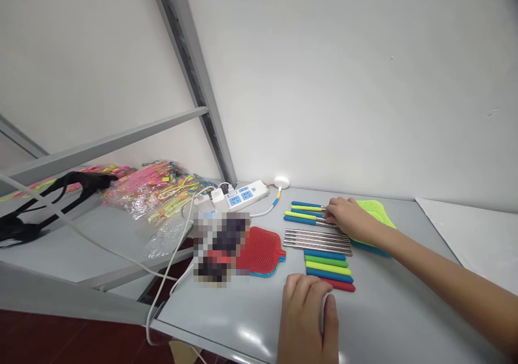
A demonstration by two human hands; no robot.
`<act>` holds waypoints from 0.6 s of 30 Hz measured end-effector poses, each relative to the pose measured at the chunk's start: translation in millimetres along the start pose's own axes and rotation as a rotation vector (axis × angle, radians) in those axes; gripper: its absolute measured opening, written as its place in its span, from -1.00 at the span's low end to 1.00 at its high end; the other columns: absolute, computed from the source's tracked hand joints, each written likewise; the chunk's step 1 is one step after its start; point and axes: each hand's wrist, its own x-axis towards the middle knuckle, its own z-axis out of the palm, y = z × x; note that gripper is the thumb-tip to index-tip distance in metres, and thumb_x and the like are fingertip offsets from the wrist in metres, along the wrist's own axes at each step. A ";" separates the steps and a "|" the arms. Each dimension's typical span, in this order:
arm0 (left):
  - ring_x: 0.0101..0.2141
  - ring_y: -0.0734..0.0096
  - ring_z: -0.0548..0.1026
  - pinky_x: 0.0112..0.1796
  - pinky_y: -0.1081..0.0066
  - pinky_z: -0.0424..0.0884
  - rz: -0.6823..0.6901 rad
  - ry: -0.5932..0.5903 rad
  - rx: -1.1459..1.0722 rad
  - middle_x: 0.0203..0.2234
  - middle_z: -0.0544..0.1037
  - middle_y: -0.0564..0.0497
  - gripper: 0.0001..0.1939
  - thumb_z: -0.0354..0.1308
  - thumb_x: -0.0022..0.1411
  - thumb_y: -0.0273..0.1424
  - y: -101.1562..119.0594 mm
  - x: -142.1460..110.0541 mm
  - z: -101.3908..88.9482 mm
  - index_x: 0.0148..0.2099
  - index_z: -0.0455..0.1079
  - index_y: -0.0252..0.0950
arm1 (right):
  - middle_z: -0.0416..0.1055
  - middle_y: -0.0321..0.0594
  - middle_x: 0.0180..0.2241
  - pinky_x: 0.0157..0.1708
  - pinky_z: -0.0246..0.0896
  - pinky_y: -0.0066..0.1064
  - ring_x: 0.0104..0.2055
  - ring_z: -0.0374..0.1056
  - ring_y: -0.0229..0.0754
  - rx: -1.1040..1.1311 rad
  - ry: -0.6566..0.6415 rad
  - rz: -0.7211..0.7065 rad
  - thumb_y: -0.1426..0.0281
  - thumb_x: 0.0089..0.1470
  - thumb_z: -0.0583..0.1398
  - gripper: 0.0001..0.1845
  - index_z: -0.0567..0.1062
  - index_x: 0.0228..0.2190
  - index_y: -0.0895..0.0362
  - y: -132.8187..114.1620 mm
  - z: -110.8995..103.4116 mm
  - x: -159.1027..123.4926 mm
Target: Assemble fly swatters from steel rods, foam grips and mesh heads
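Observation:
My right hand (348,217) reaches over the assembled fly swatters at the back, fingers closed on a metal shaft. Their blue and yellow handles (302,213) point left, and a yellow-green mesh head (373,211) shows beyond my hand with a blue one under it. My left hand (305,315) rests on the table, fingers loosely bent and thumb apart, by the left end of a red handle grip (342,285). Above that grip lie several loose blue, green and yellow grips (327,267). Bare metal rods (318,240) lie side by side between grips and swatters.
A red swatter head (265,249) lies over a blue one on the grey table (226,321), beside a pixelated patch. Behind are a power strip (245,196) and white cables. Plastic-bagged colourful items (162,189) and a black strap (76,186) lie left, past a metal post (198,78).

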 end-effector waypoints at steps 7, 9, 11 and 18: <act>-0.28 0.23 0.40 -0.21 0.22 0.35 -0.002 0.026 -0.032 -0.34 0.48 -0.08 -0.79 -0.07 0.36 -0.47 2.3 0.8 -3.0 -0.19 0.39 -0.22 | 0.41 -0.13 -0.41 -0.24 0.02 -0.29 -0.33 0.29 -0.09 -0.087 0.053 0.006 0.62 0.19 -0.04 -0.73 0.40 -0.37 0.15 -4.3 -7.6 -11.6; -0.30 0.24 0.40 -0.22 0.23 0.35 -0.001 0.042 -0.041 -0.35 0.48 -0.07 -0.79 -0.07 0.36 -0.48 4.7 1.8 -4.4 -0.20 0.40 -0.22 | 0.39 -0.17 -0.46 -0.24 0.02 -0.28 -0.40 0.26 -0.11 -0.096 0.069 0.012 0.63 0.19 -0.06 -0.72 0.39 -0.36 0.15 -4.5 -11.9 -16.9; -0.30 0.25 0.39 -0.23 0.25 0.34 -0.003 0.055 -0.051 -0.36 0.48 -0.06 -0.78 -0.08 0.36 -0.48 6.8 2.4 -5.8 -0.22 0.40 -0.22 | 0.40 -0.17 -0.46 -0.19 0.03 -0.26 -0.39 0.27 -0.11 -0.102 0.093 0.017 0.59 0.23 -0.08 -0.72 0.39 -0.33 0.16 -3.5 -16.1 -22.8; -0.05 0.22 0.40 -0.06 0.21 0.35 -0.068 0.264 -0.031 -0.11 0.45 -0.10 -0.78 -0.01 0.36 -0.46 10.2 0.3 -15.3 0.00 0.36 -0.20 | 0.45 -0.21 -0.34 -0.03 0.01 -0.12 -0.33 0.34 -0.13 -0.087 0.193 0.023 0.30 0.37 -0.13 -0.63 0.42 -0.26 0.08 -15.3 -52.5 -75.1</act>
